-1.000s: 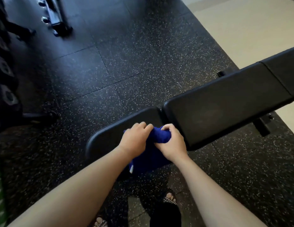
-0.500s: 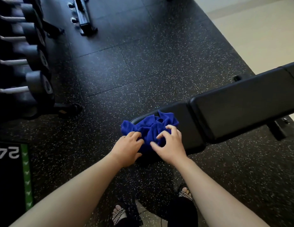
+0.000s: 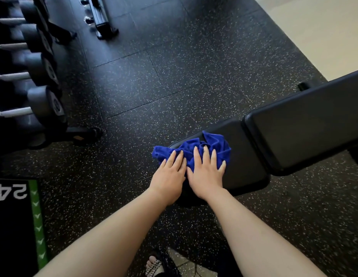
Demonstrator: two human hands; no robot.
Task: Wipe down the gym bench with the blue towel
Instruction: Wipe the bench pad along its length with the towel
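The black padded gym bench runs from its seat pad [image 3: 248, 156] at centre right to the long back pad [image 3: 306, 124] toward the right edge. A crumpled blue towel [image 3: 212, 144] lies on the near left end of the seat pad, one corner hanging over the edge. My left hand [image 3: 168, 176] and my right hand [image 3: 206, 172] lie side by side, palms down, fingers stretched flat and apart on the towel. Neither hand curls around the cloth. The towel's near part is hidden under my palms.
A rack of dumbbells [image 3: 40, 80] stands along the left edge. A black mat marked 24 with a green stripe [image 3: 14, 216] lies at lower left. A black machine base [image 3: 100, 15] is at the top. My sandalled foot [image 3: 154, 264] stands below the bench. Beige floor [image 3: 324, 27] begins at upper right.
My hands went from bunching the towel at the seat's edge to lying flat on it with fingers spread. The towel has spread out over the seat end. My view shifted left.
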